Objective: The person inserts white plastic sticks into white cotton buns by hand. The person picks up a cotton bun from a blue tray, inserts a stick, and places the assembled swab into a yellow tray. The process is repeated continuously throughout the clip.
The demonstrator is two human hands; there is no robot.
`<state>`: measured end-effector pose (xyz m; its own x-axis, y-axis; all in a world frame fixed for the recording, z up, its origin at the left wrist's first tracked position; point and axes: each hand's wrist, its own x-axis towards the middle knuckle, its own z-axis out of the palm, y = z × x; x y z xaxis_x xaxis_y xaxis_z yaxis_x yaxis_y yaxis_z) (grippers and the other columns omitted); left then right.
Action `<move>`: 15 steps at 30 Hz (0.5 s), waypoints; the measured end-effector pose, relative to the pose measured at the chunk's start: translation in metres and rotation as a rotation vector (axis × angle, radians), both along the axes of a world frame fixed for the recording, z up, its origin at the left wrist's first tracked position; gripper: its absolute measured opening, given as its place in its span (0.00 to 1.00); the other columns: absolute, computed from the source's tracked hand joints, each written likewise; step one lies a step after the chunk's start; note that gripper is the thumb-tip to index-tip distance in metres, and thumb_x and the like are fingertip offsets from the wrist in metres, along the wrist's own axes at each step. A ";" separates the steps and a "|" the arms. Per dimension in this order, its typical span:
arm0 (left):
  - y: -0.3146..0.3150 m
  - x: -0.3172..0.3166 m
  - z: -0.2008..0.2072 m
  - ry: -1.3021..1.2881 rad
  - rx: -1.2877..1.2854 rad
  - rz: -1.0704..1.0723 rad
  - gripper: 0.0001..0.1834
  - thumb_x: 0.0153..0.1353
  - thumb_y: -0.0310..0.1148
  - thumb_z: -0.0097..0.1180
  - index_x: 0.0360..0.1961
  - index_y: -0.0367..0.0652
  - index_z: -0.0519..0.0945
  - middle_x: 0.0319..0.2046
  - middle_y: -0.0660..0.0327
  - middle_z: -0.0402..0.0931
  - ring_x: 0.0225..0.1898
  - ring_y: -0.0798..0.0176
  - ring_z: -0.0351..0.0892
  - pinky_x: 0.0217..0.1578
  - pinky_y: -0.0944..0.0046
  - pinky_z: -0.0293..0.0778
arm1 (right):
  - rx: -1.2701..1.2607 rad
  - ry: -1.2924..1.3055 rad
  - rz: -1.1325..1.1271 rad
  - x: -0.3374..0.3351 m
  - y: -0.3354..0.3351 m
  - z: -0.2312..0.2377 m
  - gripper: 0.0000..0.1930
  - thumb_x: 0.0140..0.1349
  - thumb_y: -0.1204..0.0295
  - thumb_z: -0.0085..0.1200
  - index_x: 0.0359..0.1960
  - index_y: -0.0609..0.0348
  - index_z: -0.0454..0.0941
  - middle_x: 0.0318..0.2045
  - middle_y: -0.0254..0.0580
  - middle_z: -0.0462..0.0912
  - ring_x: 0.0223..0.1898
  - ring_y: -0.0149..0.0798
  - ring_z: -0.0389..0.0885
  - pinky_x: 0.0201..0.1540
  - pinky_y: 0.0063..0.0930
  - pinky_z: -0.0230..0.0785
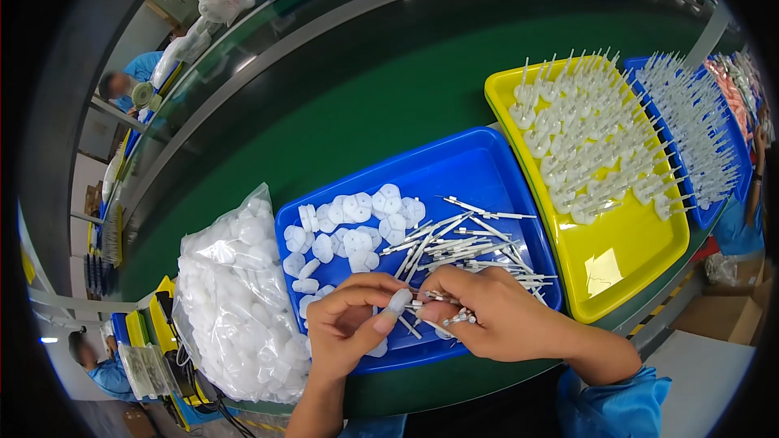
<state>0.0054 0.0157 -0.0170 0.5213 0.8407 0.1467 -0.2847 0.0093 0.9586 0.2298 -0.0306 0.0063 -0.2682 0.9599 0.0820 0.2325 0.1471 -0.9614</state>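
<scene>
My left hand [347, 326] pinches a white, translucent, lobed plastic disc [398, 302] between thumb and fingers, above the near edge of a blue tray [487, 164]. Just to its right, my right hand [507, 316] is closed around several thin white rods [462, 316] with small pale ends. The rods' other tips point toward the disc; whether they touch it I cannot tell. In the tray's left half lie more lobed discs [355, 209], some stacked. Loose white rods [458, 250] are heaped in its right half.
A clear bag [235, 308] full of white pieces stands left of the blue tray. At right, a yellow tray [621, 280] holds rows of discs with upright rods, beside another blue tray [730, 154] of similar pieces. Everything sits on a green worktop [324, 105]. Other people in blue [146, 66] appear farther off.
</scene>
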 end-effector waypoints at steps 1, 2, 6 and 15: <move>0.000 -0.001 -0.001 -0.019 -0.009 -0.010 0.13 0.57 0.13 0.61 0.45 0.29 0.83 0.50 0.43 0.79 0.54 0.51 0.80 0.54 0.54 0.75 | 0.029 -0.007 -0.021 -0.001 -0.001 -0.001 0.11 0.61 0.74 0.59 0.42 0.63 0.72 0.22 0.53 0.82 0.25 0.57 0.83 0.26 0.48 0.71; 0.001 -0.001 -0.001 -0.038 -0.018 -0.020 0.13 0.57 0.13 0.61 0.45 0.28 0.83 0.49 0.42 0.80 0.53 0.52 0.80 0.54 0.54 0.75 | 0.058 -0.014 -0.042 -0.002 -0.003 -0.003 0.11 0.61 0.75 0.59 0.42 0.62 0.72 0.21 0.52 0.83 0.25 0.56 0.83 0.26 0.47 0.71; 0.001 0.001 -0.001 0.008 -0.006 -0.032 0.13 0.55 0.14 0.63 0.44 0.28 0.84 0.47 0.41 0.82 0.51 0.51 0.81 0.52 0.55 0.75 | 0.011 -0.247 -0.067 -0.001 -0.008 0.010 0.10 0.59 0.77 0.62 0.41 0.59 0.76 0.26 0.45 0.84 0.28 0.49 0.86 0.29 0.36 0.74; -0.002 0.001 0.000 0.180 0.081 0.002 0.15 0.53 0.16 0.68 0.44 0.31 0.86 0.46 0.46 0.85 0.50 0.53 0.83 0.55 0.53 0.72 | 0.311 -0.348 -0.155 -0.008 -0.009 -0.003 0.06 0.64 0.74 0.57 0.39 0.60 0.73 0.18 0.46 0.80 0.18 0.49 0.81 0.18 0.40 0.66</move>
